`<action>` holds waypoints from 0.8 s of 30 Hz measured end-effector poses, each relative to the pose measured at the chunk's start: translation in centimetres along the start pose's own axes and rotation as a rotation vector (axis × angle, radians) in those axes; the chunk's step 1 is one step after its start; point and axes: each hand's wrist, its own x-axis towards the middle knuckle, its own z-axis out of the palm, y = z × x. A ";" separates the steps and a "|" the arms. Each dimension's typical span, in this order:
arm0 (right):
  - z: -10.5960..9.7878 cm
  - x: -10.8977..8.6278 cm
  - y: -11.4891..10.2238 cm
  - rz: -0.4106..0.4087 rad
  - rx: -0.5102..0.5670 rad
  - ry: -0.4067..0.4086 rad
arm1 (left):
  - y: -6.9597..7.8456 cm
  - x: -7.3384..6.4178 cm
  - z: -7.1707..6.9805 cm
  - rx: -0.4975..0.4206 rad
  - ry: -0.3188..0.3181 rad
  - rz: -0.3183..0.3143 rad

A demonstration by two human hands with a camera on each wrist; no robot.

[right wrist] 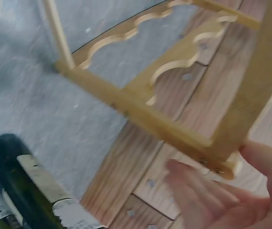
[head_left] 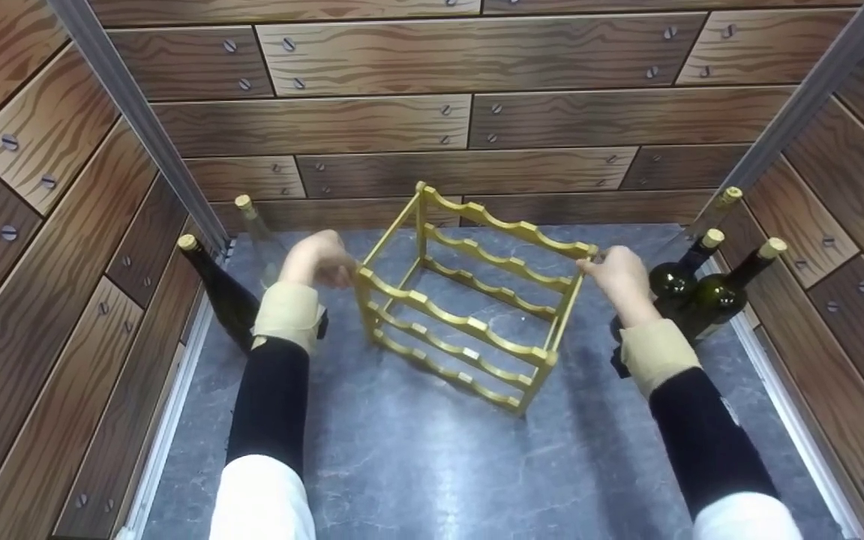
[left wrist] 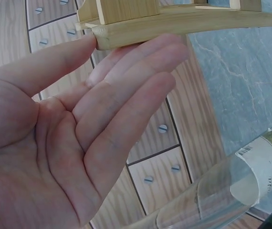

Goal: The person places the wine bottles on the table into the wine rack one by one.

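A corked dark green bottle [head_left: 226, 296] and a corked clear bottle [head_left: 263, 244] stand left of a wooden wine rack [head_left: 477, 325] on the grey surface [head_left: 432, 472]. A person's left hand [head_left: 319, 259] pinches the rack's near left top corner; the right hand [head_left: 619, 277] grips its far right top corner. Right of the rack stand two dark bottles [head_left: 676, 281] and another clear bottle [head_left: 718, 207].

Smooth wood forms the rack [head_left: 477, 325], glossy dark glass the bottles [head_left: 715, 296] at right (their paper labels [right wrist: 41, 177] matt); the stone-look floor [head_left: 417, 480] carries a sheen.
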 end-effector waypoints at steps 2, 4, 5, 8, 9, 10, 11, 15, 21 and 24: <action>-0.4 -0.6 0.3 0.001 0.029 -0.074 | -0.1 0.0 0.0 -0.002 -0.009 0.000; -0.6 -1.3 0.7 0.000 0.078 -0.144 | -0.1 0.2 -0.1 0.016 -0.014 0.004; -0.7 -1.7 0.8 -0.002 0.094 -0.174 | -0.2 0.2 -0.1 0.028 -0.017 0.008; -0.7 -2.6 1.0 -0.003 0.137 -0.251 | -0.2 0.4 -0.3 0.078 -0.005 0.028; -0.6 -2.8 1.0 -0.003 0.150 -0.272 | -0.2 0.4 -0.3 0.090 -0.001 0.033; -0.5 -3.0 0.9 -0.006 0.168 -0.291 | -0.2 0.5 -0.4 0.092 -0.001 0.037; -0.3 -3.0 0.7 -0.010 0.189 -0.305 | -0.2 0.5 -0.5 0.092 0.000 0.038; 0.3 -3.0 0.0 -0.012 0.317 -0.327 | -0.3 0.5 -0.7 0.068 -0.011 0.027; 0.8 -2.2 -0.6 -0.006 0.352 -0.286 | -0.4 0.7 -0.5 0.043 -0.014 0.026; 1.1 -1.6 -0.8 0.008 0.383 -0.276 | -0.5 0.8 -0.4 0.041 -0.006 0.030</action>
